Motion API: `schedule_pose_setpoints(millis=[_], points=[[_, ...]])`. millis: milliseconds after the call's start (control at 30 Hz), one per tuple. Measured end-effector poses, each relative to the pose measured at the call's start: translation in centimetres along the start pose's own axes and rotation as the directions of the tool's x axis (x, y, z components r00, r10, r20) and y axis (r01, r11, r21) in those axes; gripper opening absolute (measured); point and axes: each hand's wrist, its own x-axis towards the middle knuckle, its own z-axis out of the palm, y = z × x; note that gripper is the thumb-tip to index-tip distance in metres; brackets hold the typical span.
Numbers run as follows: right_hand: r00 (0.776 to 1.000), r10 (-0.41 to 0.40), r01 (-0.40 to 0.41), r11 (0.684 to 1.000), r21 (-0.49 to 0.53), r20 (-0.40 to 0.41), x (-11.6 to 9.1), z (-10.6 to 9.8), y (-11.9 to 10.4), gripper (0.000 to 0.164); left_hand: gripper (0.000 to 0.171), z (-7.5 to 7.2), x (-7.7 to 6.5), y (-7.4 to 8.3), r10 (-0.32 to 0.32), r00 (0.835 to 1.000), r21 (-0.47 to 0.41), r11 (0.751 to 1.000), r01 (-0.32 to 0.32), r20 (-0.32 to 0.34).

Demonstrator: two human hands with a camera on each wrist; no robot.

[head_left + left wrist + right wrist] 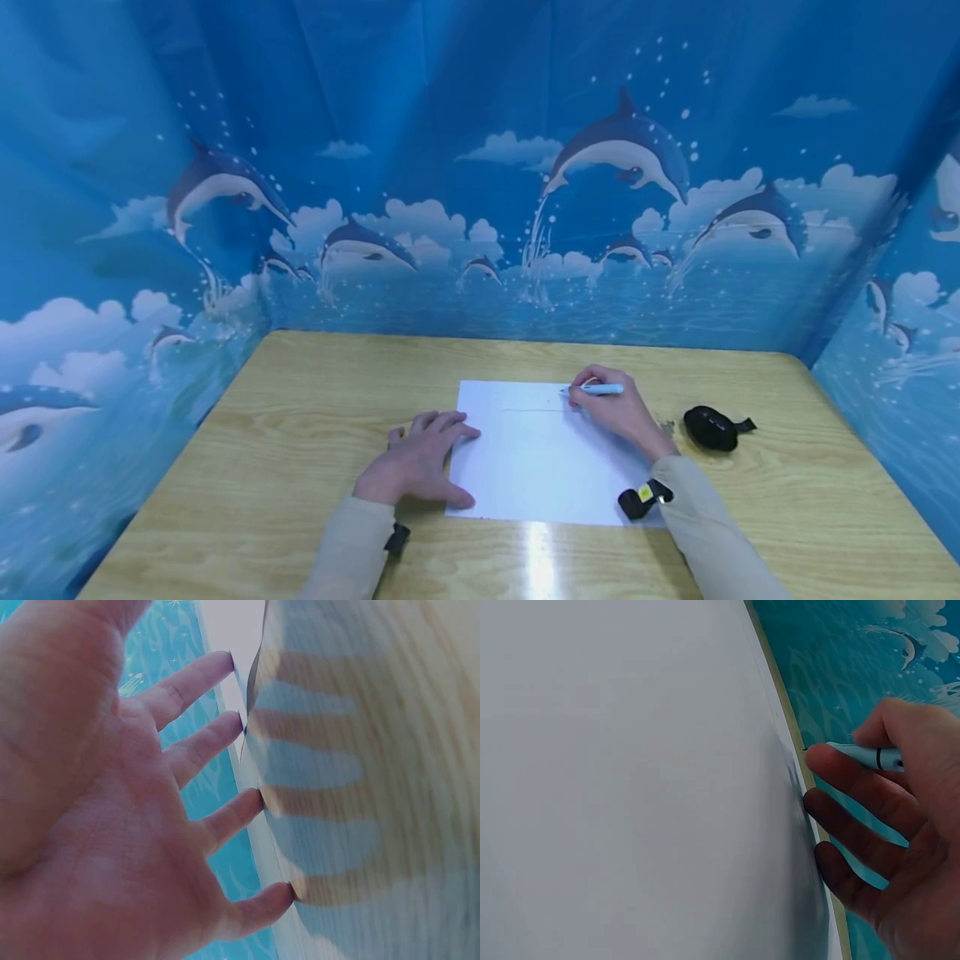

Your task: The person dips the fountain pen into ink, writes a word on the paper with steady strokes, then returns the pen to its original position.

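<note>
A white sheet of paper lies flat on the table, with a thin straight line across its upper part and a few tiny marks just above. My right hand is over the sheet's upper right, pinching a light blue pen between thumb and fingers. The pen's tip points left, close over the paper near the line's right end. In the right wrist view the other fingers bend loosely below the pen. My left hand spreads at the sheet's left edge, thumb and index on the paper, other fingertips on the wood.
To the right of the sheet sits a glossy black rounded object with a short tab. A small black camera on the right wrist overlaps the paper's lower right corner. A blue dolphin-print curtain borders the wooden table.
</note>
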Motion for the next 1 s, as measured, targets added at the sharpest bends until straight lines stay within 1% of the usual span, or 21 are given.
schedule_pose_setpoints(millis=[200, 533, 1000], points=[[1.000, -0.003, 0.003, 1.000, -0.015, 0.006, 0.33, 0.10, 0.20, 0.008, 0.091, -0.11, 0.03, 0.13, -0.004, 1.000, -0.006, 1.000, 0.004, 0.002], [1.000, -0.001, 0.001, 1.000, -0.011, 0.005, 0.29, 0.31, 0.08, 0.008, 0.090, -0.10, -0.07, 0.20, -0.022, 1.000, -0.015, 1.000, 0.022, 0.016], [1.000, 0.021, -0.021, 0.998, -0.064, -0.001, 0.31, 0.38, -0.09, 0.008, 0.089, 0.01, 0.07, 0.13, -0.021, 1.000, -0.003, 1.000, 0.021, 0.016]])
